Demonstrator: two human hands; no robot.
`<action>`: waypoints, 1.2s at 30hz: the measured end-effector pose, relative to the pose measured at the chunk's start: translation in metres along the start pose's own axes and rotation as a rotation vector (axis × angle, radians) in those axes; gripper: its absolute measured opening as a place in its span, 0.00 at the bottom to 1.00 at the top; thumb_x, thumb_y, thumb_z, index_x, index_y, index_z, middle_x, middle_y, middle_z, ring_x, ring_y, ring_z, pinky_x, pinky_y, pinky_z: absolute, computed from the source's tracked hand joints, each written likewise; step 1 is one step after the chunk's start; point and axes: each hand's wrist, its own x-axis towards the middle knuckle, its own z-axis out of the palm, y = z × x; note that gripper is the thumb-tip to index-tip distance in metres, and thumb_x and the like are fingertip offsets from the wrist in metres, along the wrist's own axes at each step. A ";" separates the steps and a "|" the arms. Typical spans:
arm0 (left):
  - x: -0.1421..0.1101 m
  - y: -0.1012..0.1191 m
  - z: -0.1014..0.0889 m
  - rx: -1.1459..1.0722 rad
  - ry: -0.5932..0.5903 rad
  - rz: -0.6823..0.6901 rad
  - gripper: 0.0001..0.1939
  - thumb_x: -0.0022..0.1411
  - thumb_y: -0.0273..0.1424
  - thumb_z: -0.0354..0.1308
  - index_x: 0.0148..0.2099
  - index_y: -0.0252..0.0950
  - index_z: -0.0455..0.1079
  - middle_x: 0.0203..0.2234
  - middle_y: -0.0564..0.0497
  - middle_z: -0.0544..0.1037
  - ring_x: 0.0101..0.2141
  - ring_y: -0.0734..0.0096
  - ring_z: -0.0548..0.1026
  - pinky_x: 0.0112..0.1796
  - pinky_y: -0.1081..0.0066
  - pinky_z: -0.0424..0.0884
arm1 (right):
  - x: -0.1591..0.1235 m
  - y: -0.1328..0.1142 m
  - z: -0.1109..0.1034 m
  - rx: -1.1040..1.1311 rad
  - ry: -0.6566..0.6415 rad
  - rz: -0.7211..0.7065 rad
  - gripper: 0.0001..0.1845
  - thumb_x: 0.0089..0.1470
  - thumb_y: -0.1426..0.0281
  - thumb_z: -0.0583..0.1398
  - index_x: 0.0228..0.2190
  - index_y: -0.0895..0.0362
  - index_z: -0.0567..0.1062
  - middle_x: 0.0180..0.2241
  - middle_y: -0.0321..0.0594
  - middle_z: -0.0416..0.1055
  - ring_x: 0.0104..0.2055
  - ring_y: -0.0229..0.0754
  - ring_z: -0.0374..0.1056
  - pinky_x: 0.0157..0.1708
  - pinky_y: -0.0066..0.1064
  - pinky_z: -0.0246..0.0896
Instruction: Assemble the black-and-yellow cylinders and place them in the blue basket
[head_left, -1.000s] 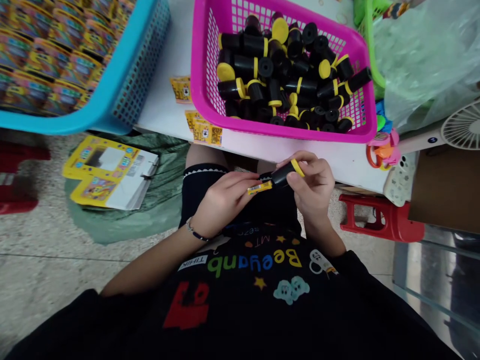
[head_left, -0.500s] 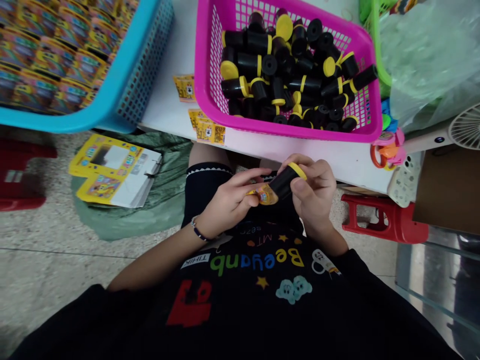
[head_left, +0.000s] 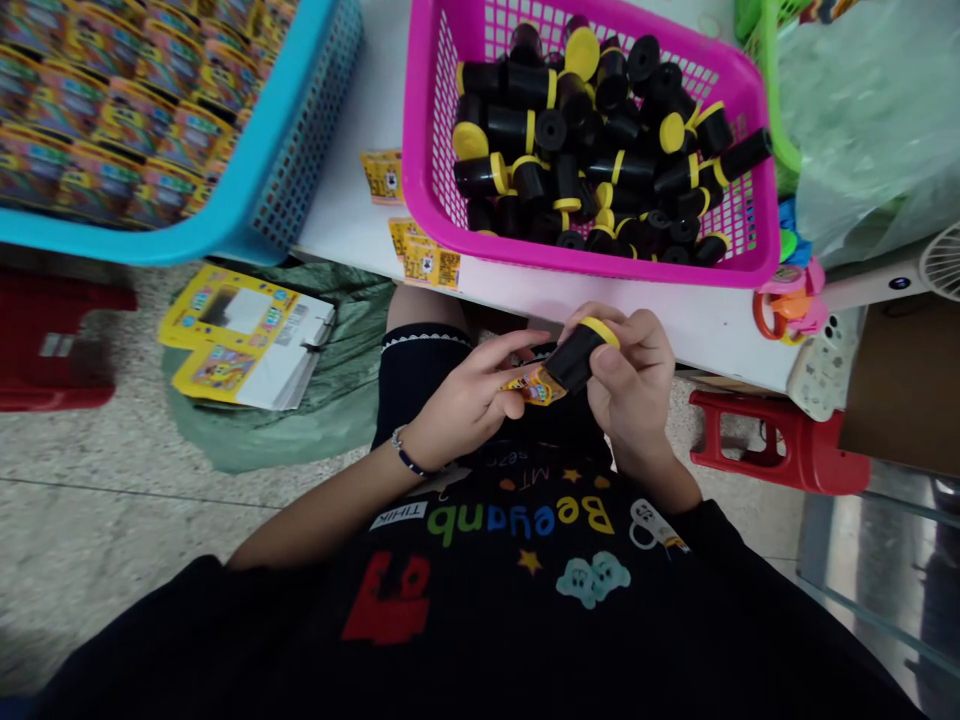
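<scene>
"Tube [head_left: 571,364], black with a yellow lid [head_left: 602,331], tilted in front of a pink basket [head_left: 592,264]. Who has it?"

"The right hand [head_left: 637,375], fingers and thumb closed near the lid. The left hand [head_left: 471,402] pinches a printed packet [head_left: 538,386], against or around the tube's other end; I cannot tell which."

"How would it handle?"

"Light, stiff, perhaps slippery, I'd judge; grip its sides. The packet looks thin and easily creased."

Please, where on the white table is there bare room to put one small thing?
Free: the white table between blue basket and pink basket, beyond the yellow packets; also a narrow front strip right of the packets. Crowded: the pink basket, heaped with black canisters.
</scene>
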 end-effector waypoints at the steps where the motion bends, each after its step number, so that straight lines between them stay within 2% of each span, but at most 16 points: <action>1: 0.001 0.001 0.000 -0.010 0.005 0.013 0.32 0.77 0.53 0.46 0.55 0.33 0.81 0.60 0.36 0.78 0.53 0.61 0.80 0.56 0.63 0.79 | 0.000 0.001 0.000 -0.002 -0.009 0.004 0.14 0.57 0.59 0.73 0.34 0.47 0.74 0.40 0.30 0.81 0.44 0.38 0.80 0.46 0.35 0.78; 4: 0.002 0.004 -0.002 -0.062 0.045 0.034 0.33 0.76 0.54 0.45 0.55 0.33 0.81 0.59 0.36 0.79 0.53 0.62 0.81 0.56 0.65 0.79 | 0.000 0.005 -0.002 -0.050 -0.032 -0.007 0.15 0.58 0.58 0.72 0.35 0.48 0.73 0.41 0.31 0.81 0.45 0.38 0.80 0.47 0.35 0.78; 7: 0.002 0.008 -0.004 -0.077 0.073 0.018 0.33 0.76 0.54 0.45 0.54 0.33 0.81 0.57 0.37 0.80 0.51 0.63 0.81 0.54 0.67 0.80 | 0.000 0.011 -0.005 -0.126 -0.042 -0.094 0.14 0.60 0.57 0.71 0.36 0.47 0.72 0.41 0.32 0.80 0.45 0.38 0.80 0.45 0.36 0.79; 10: 0.001 0.010 -0.008 -0.001 0.074 -0.009 0.36 0.76 0.55 0.43 0.52 0.32 0.81 0.52 0.38 0.82 0.50 0.62 0.82 0.51 0.69 0.80 | -0.001 0.012 -0.009 -0.232 -0.069 -0.198 0.11 0.62 0.60 0.69 0.37 0.47 0.73 0.43 0.33 0.80 0.46 0.39 0.81 0.46 0.37 0.80; 14: 0.002 0.015 -0.015 0.134 0.034 -0.041 0.39 0.76 0.57 0.41 0.59 0.31 0.79 0.48 0.39 0.83 0.48 0.62 0.82 0.51 0.66 0.80 | -0.002 0.006 -0.012 -0.383 -0.135 -0.298 0.08 0.63 0.64 0.69 0.39 0.46 0.74 0.45 0.35 0.80 0.48 0.40 0.80 0.46 0.38 0.81; 17: 0.005 0.024 -0.021 0.137 0.011 -0.049 0.32 0.77 0.53 0.47 0.58 0.33 0.80 0.48 0.40 0.84 0.47 0.63 0.83 0.52 0.67 0.80 | -0.001 0.001 -0.012 -0.441 -0.201 -0.350 0.09 0.61 0.68 0.70 0.40 0.46 0.77 0.47 0.35 0.80 0.49 0.40 0.80 0.45 0.38 0.81; 19: 0.007 0.031 -0.025 0.038 -0.011 -0.093 0.24 0.78 0.46 0.54 0.54 0.34 0.83 0.47 0.41 0.85 0.45 0.66 0.84 0.50 0.71 0.80 | -0.001 -0.001 -0.012 -0.444 -0.242 -0.377 0.10 0.60 0.70 0.70 0.42 0.46 0.78 0.48 0.36 0.80 0.49 0.40 0.80 0.45 0.38 0.82; 21: 0.009 0.038 -0.027 -0.142 -0.039 -0.196 0.19 0.76 0.42 0.60 0.51 0.34 0.84 0.45 0.43 0.86 0.42 0.67 0.85 0.46 0.73 0.81 | -0.001 -0.004 -0.013 -0.440 -0.284 -0.395 0.10 0.60 0.70 0.70 0.42 0.47 0.78 0.48 0.37 0.81 0.50 0.41 0.81 0.45 0.37 0.83; 25: 0.011 0.044 -0.031 -0.500 -0.046 -0.438 0.19 0.68 0.44 0.69 0.52 0.36 0.84 0.40 0.45 0.88 0.40 0.64 0.85 0.43 0.70 0.83 | -0.002 -0.008 -0.013 -0.529 -0.361 -0.387 0.03 0.64 0.68 0.68 0.39 0.49 0.79 0.48 0.39 0.82 0.50 0.42 0.81 0.44 0.38 0.83; 27: 0.011 0.044 -0.034 -0.603 -0.102 -0.515 0.19 0.66 0.43 0.71 0.53 0.37 0.84 0.41 0.45 0.88 0.42 0.63 0.86 0.45 0.69 0.84 | -0.003 -0.007 -0.012 -0.562 -0.375 -0.417 0.02 0.64 0.66 0.67 0.38 0.49 0.79 0.47 0.40 0.82 0.48 0.42 0.81 0.44 0.38 0.83; 30: 0.011 0.043 -0.037 -0.680 -0.232 -0.558 0.18 0.66 0.41 0.71 0.54 0.37 0.83 0.41 0.46 0.88 0.41 0.62 0.86 0.43 0.68 0.84 | -0.003 -0.002 -0.009 -0.539 -0.369 -0.502 0.04 0.63 0.66 0.68 0.36 0.50 0.78 0.44 0.39 0.83 0.45 0.41 0.81 0.42 0.38 0.82; 32: 0.010 0.042 -0.035 -0.682 -0.258 -0.546 0.17 0.66 0.38 0.71 0.54 0.37 0.82 0.42 0.45 0.87 0.41 0.63 0.86 0.43 0.68 0.84 | -0.004 0.001 -0.007 -0.518 -0.356 -0.531 0.05 0.62 0.68 0.68 0.35 0.50 0.77 0.42 0.39 0.82 0.43 0.40 0.80 0.41 0.36 0.81; 34: 0.008 0.041 -0.031 -0.648 -0.211 -0.536 0.17 0.67 0.35 0.71 0.55 0.35 0.80 0.44 0.44 0.87 0.43 0.62 0.86 0.45 0.67 0.84 | -0.006 0.002 -0.006 -0.528 -0.322 -0.521 0.06 0.61 0.70 0.69 0.35 0.51 0.77 0.40 0.38 0.81 0.42 0.40 0.80 0.40 0.35 0.80; 36: 0.006 0.042 -0.025 -0.614 -0.133 -0.525 0.24 0.67 0.32 0.70 0.62 0.35 0.73 0.44 0.43 0.87 0.45 0.62 0.87 0.46 0.67 0.84 | -0.009 0.001 -0.003 -0.554 -0.278 -0.463 0.06 0.60 0.72 0.69 0.35 0.50 0.77 0.40 0.37 0.81 0.43 0.40 0.79 0.41 0.36 0.80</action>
